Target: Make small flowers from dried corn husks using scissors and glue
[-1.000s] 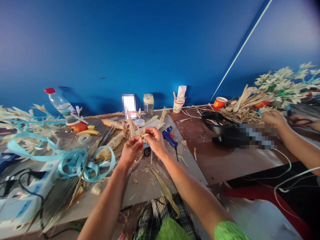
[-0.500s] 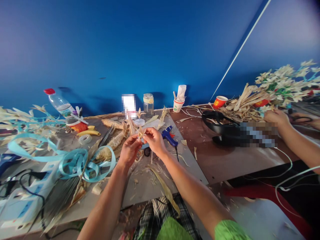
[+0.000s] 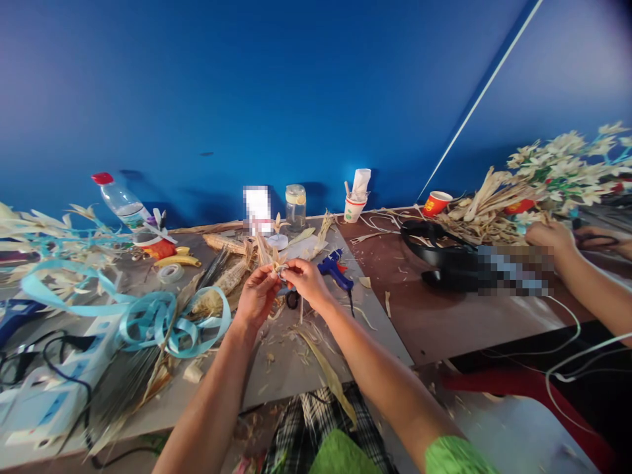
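Observation:
My left hand point(image 3: 257, 297) and my right hand point(image 3: 307, 282) meet above the middle of the grey table point(image 3: 291, 368). Both pinch a small pale husk flower point(image 3: 279, 268) between their fingertips. The fingers of each hand are closed on it. Dried corn cobs and husks point(image 3: 223, 284) lie just behind my left hand. A blue glue gun point(image 3: 336, 268) rests right of my right hand. Black scissors point(image 3: 291, 299) lie partly hidden under my hands.
Light blue ribbon point(image 3: 148, 317) coils at the left beside a white power strip point(image 3: 54, 395). A water bottle point(image 3: 118, 203), a jar point(image 3: 295, 205) and paper cups point(image 3: 353, 208) stand at the back. Another person's hands point(image 3: 548, 236) work among husk flowers point(image 3: 563, 164) at the right.
My hands have turned the small husk flower and lowered it slightly; they stay together. The view has shifted a little to the right.

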The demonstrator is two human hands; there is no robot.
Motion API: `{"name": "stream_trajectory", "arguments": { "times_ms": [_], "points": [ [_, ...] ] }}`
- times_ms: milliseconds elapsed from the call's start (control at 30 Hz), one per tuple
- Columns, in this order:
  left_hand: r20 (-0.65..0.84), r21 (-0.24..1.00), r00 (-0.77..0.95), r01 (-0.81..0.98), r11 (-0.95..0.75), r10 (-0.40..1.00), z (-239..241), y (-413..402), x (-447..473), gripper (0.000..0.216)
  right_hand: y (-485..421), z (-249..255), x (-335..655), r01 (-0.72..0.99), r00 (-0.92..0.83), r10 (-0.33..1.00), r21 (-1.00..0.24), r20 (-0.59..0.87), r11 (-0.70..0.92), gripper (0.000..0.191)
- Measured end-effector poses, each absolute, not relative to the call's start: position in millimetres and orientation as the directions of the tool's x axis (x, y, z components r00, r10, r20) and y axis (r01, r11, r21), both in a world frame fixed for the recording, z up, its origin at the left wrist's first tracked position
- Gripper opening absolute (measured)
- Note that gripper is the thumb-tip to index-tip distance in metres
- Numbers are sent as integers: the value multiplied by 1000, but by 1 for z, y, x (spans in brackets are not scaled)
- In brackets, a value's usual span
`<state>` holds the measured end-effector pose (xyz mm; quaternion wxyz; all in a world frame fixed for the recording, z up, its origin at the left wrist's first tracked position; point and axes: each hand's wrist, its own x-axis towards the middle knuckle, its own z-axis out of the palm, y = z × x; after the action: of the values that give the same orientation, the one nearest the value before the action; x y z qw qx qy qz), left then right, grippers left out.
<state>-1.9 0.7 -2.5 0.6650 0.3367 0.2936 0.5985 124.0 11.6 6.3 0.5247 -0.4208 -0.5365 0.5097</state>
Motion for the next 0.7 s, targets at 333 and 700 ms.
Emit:
{"name": "stream_trajectory", "arguments": {
  "times_ms": [333,700],
  "points": [
    [-5,787,154,-609,99,988,-2,-1,-2,21,13,6,125,-318,-130,990,-948,59,15,14],
    [-45,774,219,-609,172,975,-1,-2,-2,26,15,4,129,-449,-268,963,-885,4,-121,12]
  ]
}}
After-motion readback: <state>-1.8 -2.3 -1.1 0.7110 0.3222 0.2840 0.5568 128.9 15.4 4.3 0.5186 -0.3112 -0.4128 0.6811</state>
